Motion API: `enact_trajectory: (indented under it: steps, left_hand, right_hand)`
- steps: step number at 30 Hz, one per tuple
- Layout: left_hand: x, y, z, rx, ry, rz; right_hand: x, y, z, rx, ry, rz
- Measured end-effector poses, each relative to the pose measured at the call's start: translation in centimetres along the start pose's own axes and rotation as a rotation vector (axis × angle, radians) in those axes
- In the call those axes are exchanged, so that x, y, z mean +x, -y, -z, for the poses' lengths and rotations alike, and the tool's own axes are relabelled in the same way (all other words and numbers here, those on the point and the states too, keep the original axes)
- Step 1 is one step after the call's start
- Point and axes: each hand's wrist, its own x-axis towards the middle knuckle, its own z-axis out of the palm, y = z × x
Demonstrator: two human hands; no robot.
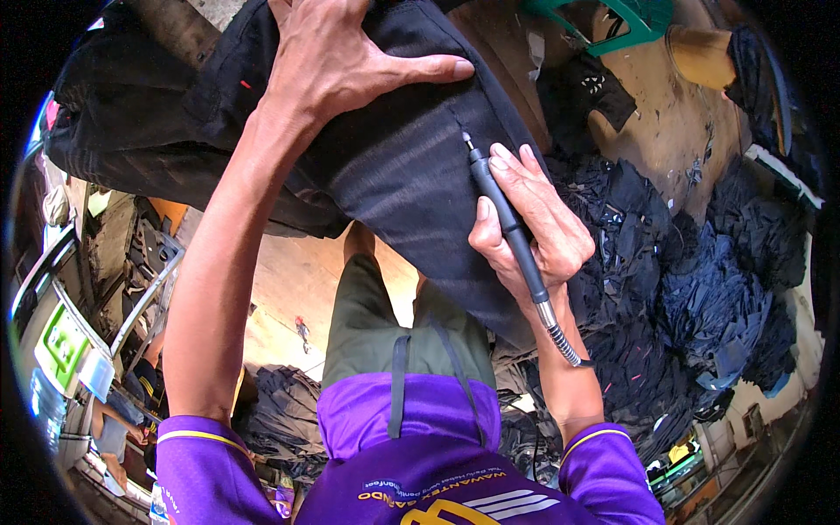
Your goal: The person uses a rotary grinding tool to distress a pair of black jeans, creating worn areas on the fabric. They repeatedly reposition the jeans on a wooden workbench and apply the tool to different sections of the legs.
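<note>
Currently the left hand (pixel 337 57) lies flat, fingers spread, pressing the black jeans (pixel 394 166). The right hand (pixel 525 219) grips a pen-shaped rotary tool (pixel 512 236), tip touching the denim seam. Heaped dark garments (pixel 691 297) crowd the floor at right; a green plastic chair (pixel 630 22) stands beyond.
</note>
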Motion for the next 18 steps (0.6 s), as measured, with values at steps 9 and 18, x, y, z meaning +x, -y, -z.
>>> enact_trajectory:
  steps: [9,18]
  left_hand:
    - [-0.1,-0.2,-0.3,0.012,-0.015,0.009]
    - [-0.2,-0.2,-0.2,0.0,-0.017,0.028]
  right_hand:
    - [-1.0,-0.2,0.5,-0.007,0.01,-0.01]
    - [-0.7,0.8,0.5,0.017,0.014,0.015]
